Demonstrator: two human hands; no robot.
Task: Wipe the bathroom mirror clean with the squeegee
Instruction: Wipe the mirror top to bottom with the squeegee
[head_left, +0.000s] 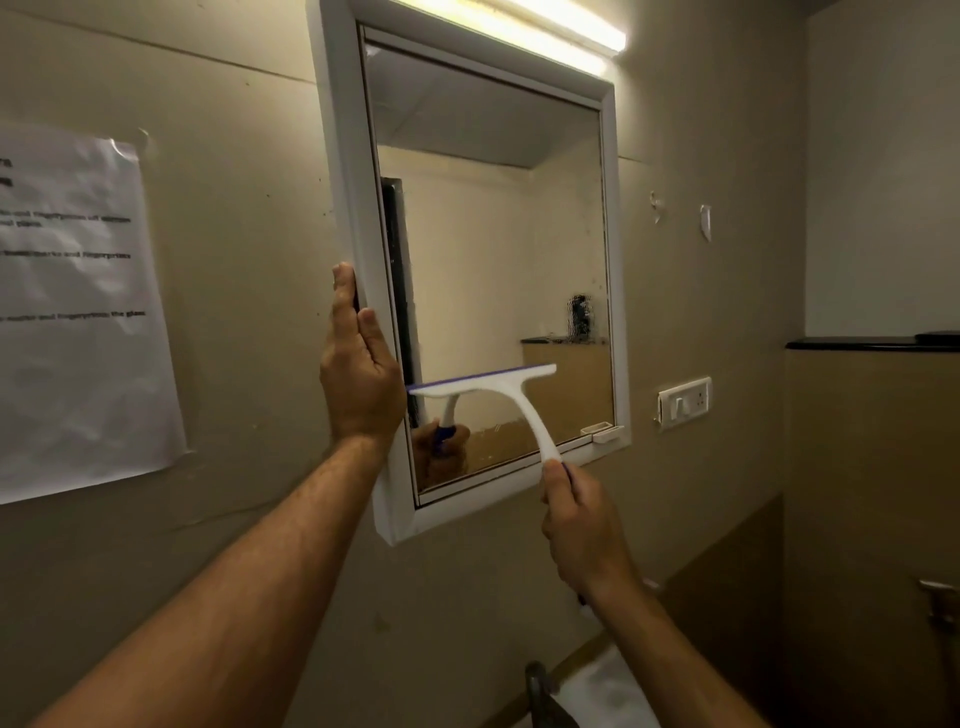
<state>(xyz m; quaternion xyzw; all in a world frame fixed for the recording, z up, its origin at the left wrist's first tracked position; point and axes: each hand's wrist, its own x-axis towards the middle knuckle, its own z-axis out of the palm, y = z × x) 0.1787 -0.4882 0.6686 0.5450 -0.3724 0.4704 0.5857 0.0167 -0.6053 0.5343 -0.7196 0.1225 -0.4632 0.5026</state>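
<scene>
A white-framed mirror (498, 234) hangs on the beige wall under a lit tube lamp. My left hand (361, 369) holds the frame's left edge, fingers wrapped behind it and thumb on the front. My right hand (582, 530) grips the handle of a white squeegee (498, 395) with a blue rubber blade. The blade lies across the lower part of the glass, near the left side. Water droplets and smears show on the glass at the lower right. The squeegee and my hand are reflected in the mirror.
A printed paper sheet (72, 312) is taped to the wall on the left. A white switch plate (684, 401) sits right of the mirror, below a dark ledge (872, 343). A tap (540, 686) and basin edge lie below.
</scene>
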